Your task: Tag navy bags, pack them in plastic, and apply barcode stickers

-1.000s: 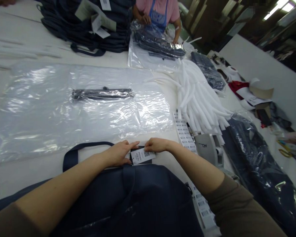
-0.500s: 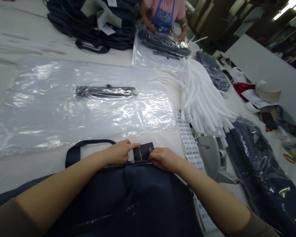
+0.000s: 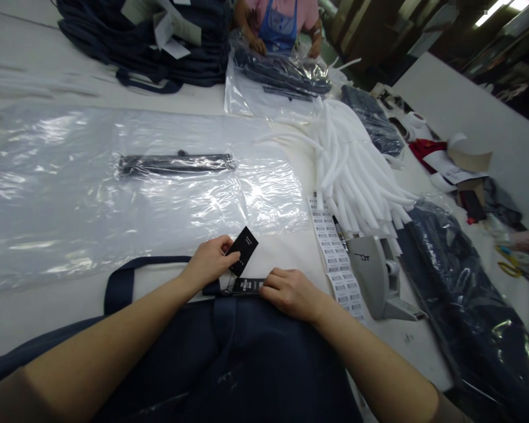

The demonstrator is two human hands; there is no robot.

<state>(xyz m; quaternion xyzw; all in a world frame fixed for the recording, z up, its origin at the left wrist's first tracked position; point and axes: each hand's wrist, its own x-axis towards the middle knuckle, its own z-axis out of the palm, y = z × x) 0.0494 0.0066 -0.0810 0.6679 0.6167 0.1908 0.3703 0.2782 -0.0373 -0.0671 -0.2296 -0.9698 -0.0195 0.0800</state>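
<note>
A navy tote bag (image 3: 247, 358) lies on the white table in front of me, its strap (image 3: 123, 276) looping to the left. My left hand (image 3: 209, 261) pinches a small black hang tag (image 3: 243, 249) and holds it tilted up at the bag's top edge. My right hand (image 3: 291, 291) is closed, its fingers pressing a second black tag (image 3: 245, 285) with white print flat against the bag's edge. The two hands are a few centimetres apart.
A large clear plastic bag (image 3: 114, 188) with a dark strip (image 3: 176, 163) lies beyond. White foam tubes (image 3: 357, 170), a barcode label strip (image 3: 330, 241) and a grey dispenser (image 3: 374, 276) sit right. Stacked navy bags (image 3: 158, 35) and a person packing (image 3: 282, 23) are across the table.
My left hand has lifted the black tag up and tilted it. A second printed tag now shows beneath it, under my right fingers. The white label seen a second ago is gone from sight.
</note>
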